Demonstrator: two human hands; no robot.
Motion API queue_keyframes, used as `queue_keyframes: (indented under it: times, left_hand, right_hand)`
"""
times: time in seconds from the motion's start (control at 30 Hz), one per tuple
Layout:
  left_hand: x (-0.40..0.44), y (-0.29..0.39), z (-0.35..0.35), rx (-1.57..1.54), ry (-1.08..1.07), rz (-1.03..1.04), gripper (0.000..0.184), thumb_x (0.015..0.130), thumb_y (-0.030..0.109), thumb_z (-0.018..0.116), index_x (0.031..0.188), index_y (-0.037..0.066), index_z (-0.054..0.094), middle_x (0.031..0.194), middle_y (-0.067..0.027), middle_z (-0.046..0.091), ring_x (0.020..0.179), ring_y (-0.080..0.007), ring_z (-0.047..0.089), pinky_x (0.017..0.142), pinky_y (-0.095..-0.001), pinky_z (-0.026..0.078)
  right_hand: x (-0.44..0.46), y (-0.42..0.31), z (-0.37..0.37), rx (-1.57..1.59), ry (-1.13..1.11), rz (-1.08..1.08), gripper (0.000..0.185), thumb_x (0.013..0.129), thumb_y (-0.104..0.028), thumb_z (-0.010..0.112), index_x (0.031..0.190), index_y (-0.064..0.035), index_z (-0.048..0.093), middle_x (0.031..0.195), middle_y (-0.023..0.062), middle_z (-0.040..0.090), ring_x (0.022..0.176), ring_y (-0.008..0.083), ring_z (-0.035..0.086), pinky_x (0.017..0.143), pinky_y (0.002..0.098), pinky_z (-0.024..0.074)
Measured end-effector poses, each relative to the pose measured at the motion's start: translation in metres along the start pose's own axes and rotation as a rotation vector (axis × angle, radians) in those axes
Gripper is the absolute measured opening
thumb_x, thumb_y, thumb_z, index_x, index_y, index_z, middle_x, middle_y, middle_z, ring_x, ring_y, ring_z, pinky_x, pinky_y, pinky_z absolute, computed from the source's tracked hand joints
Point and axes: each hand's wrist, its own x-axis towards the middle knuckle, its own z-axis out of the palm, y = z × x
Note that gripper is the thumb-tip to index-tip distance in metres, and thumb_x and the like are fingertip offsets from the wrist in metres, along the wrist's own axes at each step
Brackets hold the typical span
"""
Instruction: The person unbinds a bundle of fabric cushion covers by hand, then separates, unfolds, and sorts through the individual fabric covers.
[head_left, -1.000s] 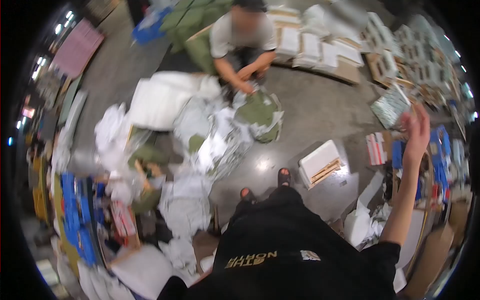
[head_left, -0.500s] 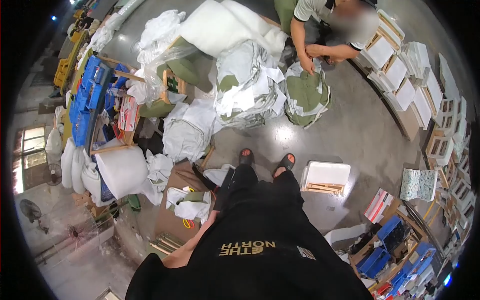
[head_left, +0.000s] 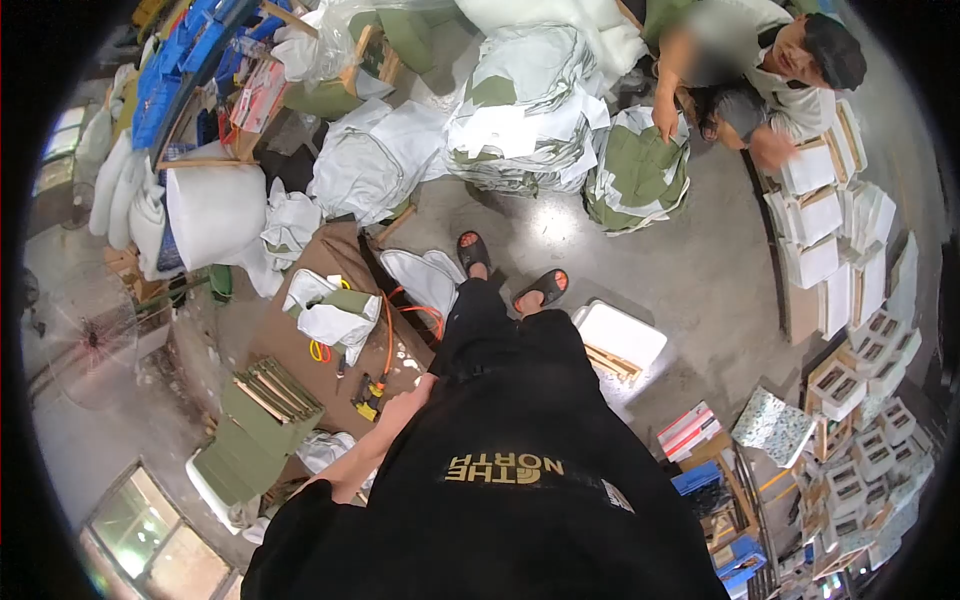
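Observation:
My left forearm reaches down the left of my body, and my left hand (head_left: 412, 396) is by the edge of a brown-covered table (head_left: 268, 338). Its fingers are indistinct against my black clothing. Closest to it lies a yellow-and-black hand tool (head_left: 369, 402), with an orange hose (head_left: 389, 340) running near it. A folded white-and-green fabric piece (head_left: 338, 312) rests further up the table. Beside that fabric is a yellow-and-red looped item (head_left: 320, 350). My right hand is out of sight.
Stacked white-and-green fabric covers (head_left: 520, 110) stand ahead. A co-worker (head_left: 800, 110) crouches at upper right, one hand on a green-and-white bundle (head_left: 640, 170). A white padded piece with wooden strips (head_left: 622, 335) lies right of my feet. Green panels (head_left: 255, 440) are at lower left.
My view has turned, so more of the brown table, the hand tool and the orange hose shows. My left hand now appears near the tool. The co-worker has raised their head and moved one hand away.

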Motion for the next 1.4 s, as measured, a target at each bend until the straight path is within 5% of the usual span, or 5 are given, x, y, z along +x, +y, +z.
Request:
queue_keyframes:
  times: [0.43, 0.57, 0.97, 1.27, 1.4]
  left_hand:
    - [0.025, -0.023, -0.038, 0.298, 0.01, 0.346, 0.028, 0.091, 0.03, 0.051, 0.117, 0.023, 0.043, 0.067, -0.022, 0.063, 0.067, -0.0444, 0.066, 0.058, -0.0563, 0.05]
    - [0.012, -0.015, -0.057, 0.273, 0.029, 0.393, 0.029, 0.09, 0.028, 0.052, 0.117, 0.023, 0.043, 0.066, -0.0211, 0.063, 0.067, -0.0431, 0.066, 0.058, -0.0562, 0.05]
    - [0.049, 0.045, -0.03, 0.379, 0.001, 0.247, 0.024, 0.09, 0.031, 0.055, 0.113, 0.025, 0.049, 0.076, -0.022, 0.065, 0.077, -0.0429, 0.067, 0.065, -0.0541, 0.05]
    - [0.056, 0.079, -0.062, -0.388, -0.47, 0.305, 0.039, 0.091, 0.023, 0.063, 0.124, 0.007, 0.052, 0.076, -0.0074, 0.063, 0.07, -0.014, 0.062, 0.065, -0.0342, 0.048]
    - [0.069, 0.118, -0.069, -0.199, -0.013, 0.286, 0.031, 0.097, 0.018, 0.056, 0.126, 0.007, 0.052, 0.07, -0.0042, 0.062, 0.064, -0.0186, 0.062, 0.061, -0.0369, 0.049]
  right_hand:
    - [-0.039, -0.029, -0.027, -0.148, -0.157, -0.025, 0.041, 0.082, -0.019, 0.064, 0.12, -0.0034, 0.062, 0.11, 0.0208, 0.066, 0.101, 0.0373, 0.062, 0.085, 0.0438, 0.0489]
    - [-0.015, -0.027, -0.021, 0.193, 0.269, -0.565, 0.023, 0.086, -0.019, 0.054, 0.1, -0.0047, 0.065, 0.091, 0.0223, 0.063, 0.084, 0.0414, 0.06, 0.072, 0.0461, 0.0462]
    - [0.046, 0.014, -0.027, 0.121, -0.336, -0.094, 0.031, 0.096, -0.02, 0.045, 0.116, -0.004, 0.063, 0.118, 0.0203, 0.064, 0.106, 0.0352, 0.062, 0.093, 0.0396, 0.0467]
    - [0.086, 0.022, -0.102, 0.937, 0.314, -0.054, 0.02, 0.093, -0.02, 0.064, 0.101, -0.0024, 0.065, 0.09, -0.0014, 0.064, 0.085, 0.0079, 0.058, 0.079, 0.0254, 0.0472]
    - [0.143, 0.052, -0.115, 1.018, 0.569, 0.053, 0.019, 0.093, -0.018, 0.061, 0.098, -0.0002, 0.065, 0.086, 0.0019, 0.066, 0.08, 0.0101, 0.06, 0.076, 0.0256, 0.0487]
